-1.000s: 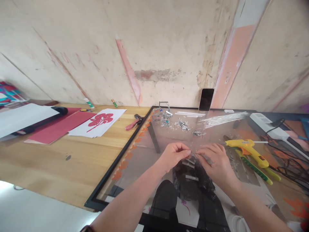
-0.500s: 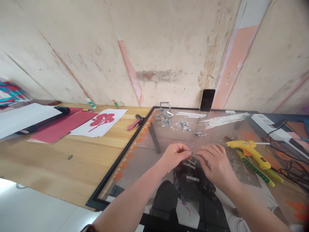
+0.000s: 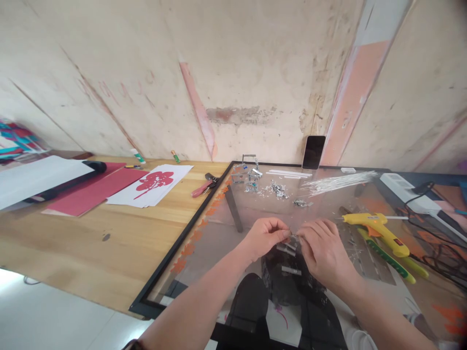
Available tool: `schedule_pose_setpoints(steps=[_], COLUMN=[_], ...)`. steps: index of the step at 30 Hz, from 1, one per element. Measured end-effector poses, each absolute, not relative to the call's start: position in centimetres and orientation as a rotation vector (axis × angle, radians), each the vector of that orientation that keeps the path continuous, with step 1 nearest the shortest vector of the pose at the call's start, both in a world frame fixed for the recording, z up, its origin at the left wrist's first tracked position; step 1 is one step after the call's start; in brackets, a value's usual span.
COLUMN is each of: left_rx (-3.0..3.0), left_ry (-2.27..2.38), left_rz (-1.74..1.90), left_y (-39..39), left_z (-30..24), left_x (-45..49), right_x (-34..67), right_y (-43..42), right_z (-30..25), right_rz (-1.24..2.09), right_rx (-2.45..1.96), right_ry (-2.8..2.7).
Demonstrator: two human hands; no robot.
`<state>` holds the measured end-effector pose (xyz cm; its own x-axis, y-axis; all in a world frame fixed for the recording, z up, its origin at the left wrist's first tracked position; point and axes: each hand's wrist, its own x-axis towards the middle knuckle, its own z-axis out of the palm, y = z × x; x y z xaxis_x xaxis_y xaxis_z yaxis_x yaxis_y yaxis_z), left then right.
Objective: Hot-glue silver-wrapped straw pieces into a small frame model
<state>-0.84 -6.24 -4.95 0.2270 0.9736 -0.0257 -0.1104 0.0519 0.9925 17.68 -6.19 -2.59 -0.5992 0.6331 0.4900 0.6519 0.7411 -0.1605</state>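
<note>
Over the front part of the glass tabletop (image 3: 215, 272), my left hand (image 3: 268, 236) and my right hand (image 3: 323, 243) face each other with fingertips a small gap apart. Each is closed in a pinch between thumb and fingers. Whatever sits in the pinches is too small to name. Just below the fingertips lie small silvery strips (image 3: 291, 270) on the glass. Beyond my hands are a pile of silvery scraps (image 3: 279, 189), a smaller heap of silvery pieces (image 3: 302, 202) and a small wire-like silvery frame structure (image 3: 251, 175).
To the right are a yellow glue gun (image 3: 379, 231), green-handled pliers (image 3: 392, 260), a white power strip (image 3: 408, 192) and cables. A bundle of thin wires (image 3: 339, 183) and a phone (image 3: 314, 151) stand toward the wall. Leftward are pink-handled pliers (image 3: 204, 186), printed paper (image 3: 124, 197) and red sheets (image 3: 87, 194).
Both hands stay almost in place, still pinching. The fingertips have shifted very slightly; nothing else has visibly moved on the table.
</note>
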Motion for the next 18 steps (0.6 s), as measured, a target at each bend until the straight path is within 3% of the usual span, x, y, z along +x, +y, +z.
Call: schedule_pose_setpoints(steps=[11,18], left_rx=[1.196,1.193], left_ry=[0.978,0.962], left_rz=[1.069,1.077], left_y=[-6.30,-6.25], left_z=[-4.60,-4.59], left_x=[-0.99,-0.87], right_x=[18.18,18.37], right_y=[-5.94,-5.64], right_z=[-2.97,-2.96], right_rz=[0.312,0.295], right_rx=[-1.068,-1.069], right_ry=[-2.242,-2.195])
